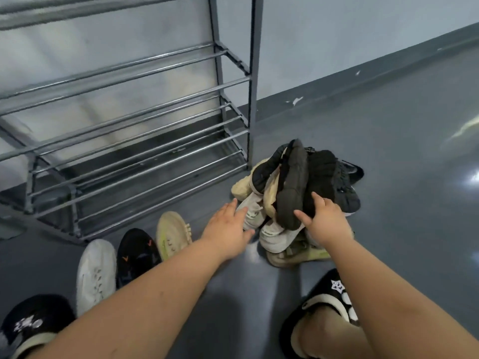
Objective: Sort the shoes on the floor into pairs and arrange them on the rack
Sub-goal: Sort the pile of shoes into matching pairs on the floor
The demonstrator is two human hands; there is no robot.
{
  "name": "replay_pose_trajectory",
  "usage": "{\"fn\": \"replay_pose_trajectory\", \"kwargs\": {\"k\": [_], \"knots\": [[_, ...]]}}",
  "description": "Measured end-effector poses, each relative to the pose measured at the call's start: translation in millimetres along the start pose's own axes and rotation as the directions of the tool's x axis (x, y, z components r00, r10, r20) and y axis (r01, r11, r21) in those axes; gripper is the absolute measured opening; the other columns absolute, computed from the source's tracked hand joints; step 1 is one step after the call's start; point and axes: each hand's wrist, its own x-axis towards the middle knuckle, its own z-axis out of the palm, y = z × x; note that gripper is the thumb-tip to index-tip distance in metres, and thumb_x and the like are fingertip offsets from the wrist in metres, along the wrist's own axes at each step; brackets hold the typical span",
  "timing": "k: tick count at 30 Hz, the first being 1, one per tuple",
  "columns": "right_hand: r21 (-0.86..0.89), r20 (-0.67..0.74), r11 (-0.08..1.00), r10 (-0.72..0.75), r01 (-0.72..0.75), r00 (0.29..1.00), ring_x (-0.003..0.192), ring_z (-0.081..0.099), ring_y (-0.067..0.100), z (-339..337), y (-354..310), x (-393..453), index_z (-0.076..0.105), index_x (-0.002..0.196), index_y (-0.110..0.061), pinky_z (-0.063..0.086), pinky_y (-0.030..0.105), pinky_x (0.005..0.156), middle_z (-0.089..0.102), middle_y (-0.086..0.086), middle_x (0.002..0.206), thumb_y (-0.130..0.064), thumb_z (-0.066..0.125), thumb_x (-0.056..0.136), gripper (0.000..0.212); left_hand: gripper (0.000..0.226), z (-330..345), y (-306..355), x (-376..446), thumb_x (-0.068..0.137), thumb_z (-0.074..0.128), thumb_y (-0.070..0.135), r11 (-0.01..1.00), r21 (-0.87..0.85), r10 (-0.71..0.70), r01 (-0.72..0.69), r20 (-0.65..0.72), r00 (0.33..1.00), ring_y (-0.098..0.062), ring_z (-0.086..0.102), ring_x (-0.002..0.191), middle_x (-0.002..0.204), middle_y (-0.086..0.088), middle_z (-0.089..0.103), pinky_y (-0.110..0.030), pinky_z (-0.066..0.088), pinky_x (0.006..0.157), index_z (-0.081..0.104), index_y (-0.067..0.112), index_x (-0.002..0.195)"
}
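Two hands reach toward the pile of shoes (298, 193) heaped on the floor (401, 177) just right of the rack (129, 120). We read our right hand (325, 222) as open, fingers spread, tips touching the dark olive shoe (291, 187) that sits on top of the pile; no curl around it yet. Left hand (228, 230) is open too, fingers straight, its tips just beside the pale grey shoe (252, 213) on the pile's left flank, contact unclear. Three single shoes stand in a row in front of the rack's bottom shelf: white shoe (96, 273), black shoe (137, 253), beige shoe (172, 234), toes pointing toward the rack. Rack shelves hold nothing we can see. The olive shoe's long axis runs away from us, roughly in line with the right forearm, near end under the right fingertips, so the right hand is clearly nearer and we judge it the one to grab, closing over the near end. The row lies to the left of both hands, so a picked shoe would travel left. Pairing looks barely begun. Our feet wear black slippers (334, 299).
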Motion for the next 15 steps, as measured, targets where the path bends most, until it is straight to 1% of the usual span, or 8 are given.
{"fn": "replay_pose_trajectory", "kwargs": {"k": [3,5,6,8,10,12,14,15], "knots": [[-0.053,-0.016,0.998,-0.036,0.035,0.999,0.132,0.035,0.031,5,4,9,0.022,0.151,-0.018,0.038,0.044,0.106,0.040,0.008,0.145,-0.064,0.033,0.091,0.075,0.061,2,15,24,0.097,0.039,0.044,0.993,-0.116,-0.024,0.028,0.028,0.999,-0.024,0.006,0.148,0.160,-0.007,0.001,-0.035,0.010,0.119,0.018,0.023,0.150],[-0.053,0.020,0.997,-0.049,0.050,0.999,0.132,0.036,0.031,8,6,17,0.023,0.151,-0.019,0.037,0.045,0.106,0.042,0.008,0.145,-0.066,0.030,0.090,0.077,0.059,9,23,37,0.097,0.041,0.043,0.979,-0.192,-0.055,0.066,0.060,0.997,-0.025,0.008,0.148,0.160,-0.006,0.002,-0.035,0.013,0.118,0.022,0.025,0.149],[-0.017,0.051,0.998,-0.051,0.052,0.997,0.132,0.037,0.031,9,2,19,0.022,0.151,-0.019,0.037,0.044,0.106,0.042,0.010,0.145,-0.066,0.031,0.090,0.077,0.058,11,24,39,0.096,0.042,0.044,0.968,-0.232,-0.077,0.092,0.073,0.994,-0.025,0.009,0.147,0.160,-0.006,0.002,-0.036,0.015,0.118,0.024,0.026,0.149],[0.110,0.131,0.994,-0.026,0.012,0.991,0.130,0.042,0.031,10,0,23,0.019,0.152,-0.019,0.039,0.041,0.103,0.043,0.012,0.144,-0.064,0.035,0.091,0.077,0.059,18,32,48,0.095,0.044,0.044,0.945,-0.302,-0.101,0.128,0.106,0.989,-0.027,0.011,0.147,0.160,-0.007,0.002,-0.039,0.017,0.119,0.025,0.027,0.148],[0.203,0.171,0.979,-0.015,-0.020,0.985,0.127,0.046,0.031,13,-3,24,0.017,0.152,-0.021,0.042,0.040,0.098,0.044,0.013,0.143,-0.062,0.036,0.092,0.075,0.059,23,39,57,0.095,0.045,0.042,0.922,-0.360,-0.101,0.143,0.131,0.986,-0.027,0.011,0.147,0.160,-0.010,0.003,-0.038,0.016,0.120,0.027,0.023,0.148],[0.234,0.167,0.972,-0.018,-0.022,0.986,0.128,0.046,0.031,18,-5,22,0.018,0.152,-0.022,0.042,0.040,0.099,0.044,0.013,0.144,-0.059,0.034,0.094,0.071,0.055,25,48,62,0.095,0.047,0.039,0.899,-0.414,-0.100,0.143,0.125,0.987,-0.026,0.018,0.145,0.158,-0.012,0.014,-0.034,0.018,0.117,0.035,0.018,0.144],[0.290,0.159,0.956,0.001,-0.048,0.987,0.130,0.044,0.031,21,-7,20,0.019,0.152,-0.023,0.041,0.041,0.102,0.043,0.012,0.145,-0.056,0.032,0.096,0.066,0.050,28,56,64,0.094,0.050,0.035,0.828,-0.538,-0.114,0.155,0.108,0.988,-0.025,0.037,0.135,0.149,-0.011,0.034,-0.033,0.030,0.111,0.042,0.014,0.139],[0.352,0.162,0.932,0.028,-0.085,0.986,0.129,0.045,0.031,21,-8,18,0.020,0.152,-0.024,0.041,0.042,0.103,0.043,0.011,0.146,-0.055,0.031,0.096,0.064,0.049,29,59,62,0.094,0.052,0.032,0.780,-0.606,-0.120,0.156,0.101,0.988,-0.023,0.043,0.131,0.146,-0.010,0.040,-0.032,0.035,0.109,0.043,0.013,0.138]]}}
